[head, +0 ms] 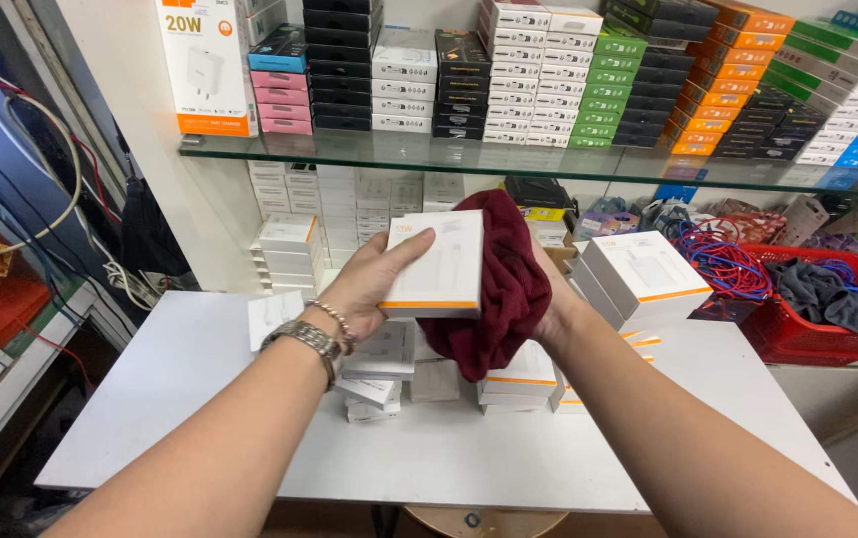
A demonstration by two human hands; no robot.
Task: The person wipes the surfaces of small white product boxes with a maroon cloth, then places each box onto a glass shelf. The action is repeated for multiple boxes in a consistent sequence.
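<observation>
My left hand [369,284] grips a flat white box with an orange edge [437,264], held up above the white table [150,399]. A metal watch and a bead bracelet sit on that wrist. My right hand [551,311] is mostly hidden under a dark red cloth [503,284] that it holds against the box's right side. Below both hands lie several similar white boxes [389,364] in low, loose piles on the table.
A stack of white boxes with orange trim [643,274] stands right of my hands. A red basket [827,309] with cables and a grey cloth sits at far right. The glass shelf [449,154] above carries rows of coloured small boxes. Cables hang at left.
</observation>
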